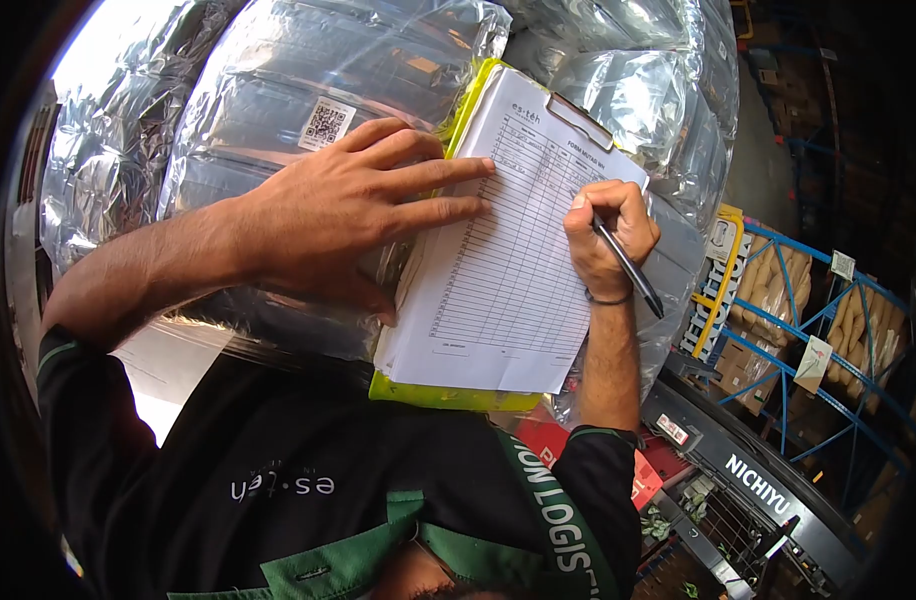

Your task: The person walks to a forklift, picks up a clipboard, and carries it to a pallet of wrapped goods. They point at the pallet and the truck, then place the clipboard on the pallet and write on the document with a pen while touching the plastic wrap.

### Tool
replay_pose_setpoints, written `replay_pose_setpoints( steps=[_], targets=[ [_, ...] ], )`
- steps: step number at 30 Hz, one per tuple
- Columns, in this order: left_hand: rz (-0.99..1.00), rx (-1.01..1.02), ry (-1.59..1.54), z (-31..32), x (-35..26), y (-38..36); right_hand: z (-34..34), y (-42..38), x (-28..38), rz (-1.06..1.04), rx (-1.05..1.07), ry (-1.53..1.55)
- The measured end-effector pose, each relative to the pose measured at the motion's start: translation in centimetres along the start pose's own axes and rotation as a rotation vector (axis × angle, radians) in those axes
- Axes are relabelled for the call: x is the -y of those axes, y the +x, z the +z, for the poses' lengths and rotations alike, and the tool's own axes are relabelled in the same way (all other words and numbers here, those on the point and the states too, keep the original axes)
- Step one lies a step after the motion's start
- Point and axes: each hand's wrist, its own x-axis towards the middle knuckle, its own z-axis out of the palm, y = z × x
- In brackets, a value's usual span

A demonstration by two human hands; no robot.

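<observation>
A printed form [508, 280] with ruled rows lies on a bright yellow-green clipboard [453, 396], tilted slightly, under a metal clip [581, 122] at its top. Handwriting fills some of the upper rows. My left hand [378, 200] rests with spread fingers across the left edge of the sheets, the index and middle fingertips on the paper and the thumb lower down. At the right side of the form, my right hand [618, 235] is closed round a black pen [634, 272]. The pen's writing tip is hidden by my fingers.
Beneath the clipboard are bulky plastic-wrapped packages [248, 110], one with a QR label [327, 124]. Blue racking [818, 365] with sacks and cartons stands to the right. A dark machine marked NICHIYU [758, 484] is at lower right.
</observation>
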Motion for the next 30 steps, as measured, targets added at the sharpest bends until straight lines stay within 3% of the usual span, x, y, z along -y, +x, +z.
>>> replay_pose_setpoints(
  steps=[3,9,30],
  targets=[
    [0.007,-0.002,-0.02,0.2,0.1,-0.2,-0.9,-0.4,-0.3,0.138,-0.001,0.139],
    [0.053,-0.052,-0.022,0.7,0.1,-0.5,-0.9,-1.3,-0.6,-0.016,-0.003,0.008],
    [0.057,-0.042,-0.025,0.7,0.3,-0.4,-0.6,-1.2,-0.5,0.037,-0.045,0.123]
  ],
)
